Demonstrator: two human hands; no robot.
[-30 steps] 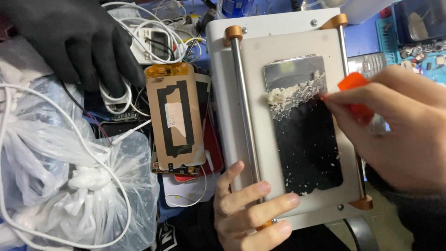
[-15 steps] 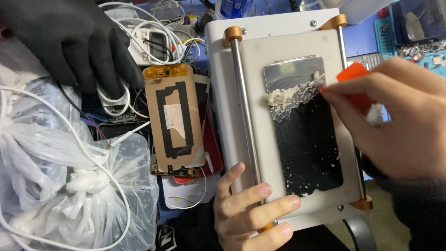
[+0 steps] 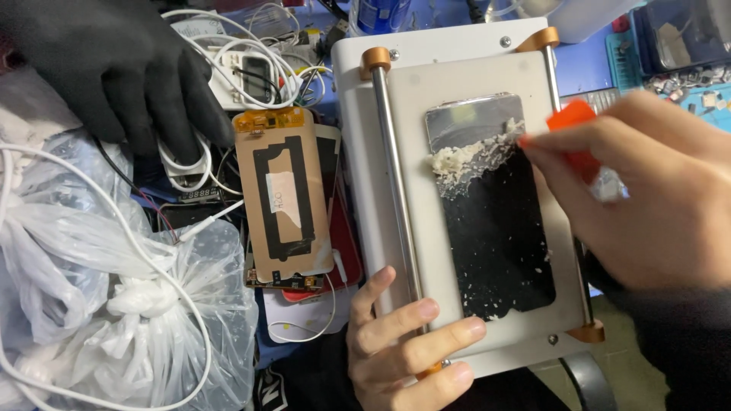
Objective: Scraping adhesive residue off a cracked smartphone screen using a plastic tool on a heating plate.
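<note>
Right hand [image 3: 647,190] grip closed on orange plastic scraper [image 3: 572,129]; left hand [image 3: 403,342] steadies white heating plate [image 3: 396,137]. Black phone screen panel [image 3: 499,236]: top strip scraped clean, white glue residue [image 3: 464,156] bunched there, the larger part below it still left.

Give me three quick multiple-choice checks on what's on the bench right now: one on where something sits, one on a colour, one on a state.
1. Where does the pile of scraped white residue sit on the dark panel?
A. Near its top end
B. Along its bottom edge
C. Off the panel, on the white plate

2. What colour is the scraper in the right hand?
A. Blue
B. Orange-red
C. Green

3. What is the left hand doing?
A. Hovering clear of everything
B. Holding a cable
C. Pressing its fingers on the lower edge of the white plate

Answers: 1 A, the residue heaps where the cleared shiny strip meets the dark area. 2 B, the tool at the fingertips is orange-red. 3 C, the fingers lie flat on the plate's lower left corner.
</note>
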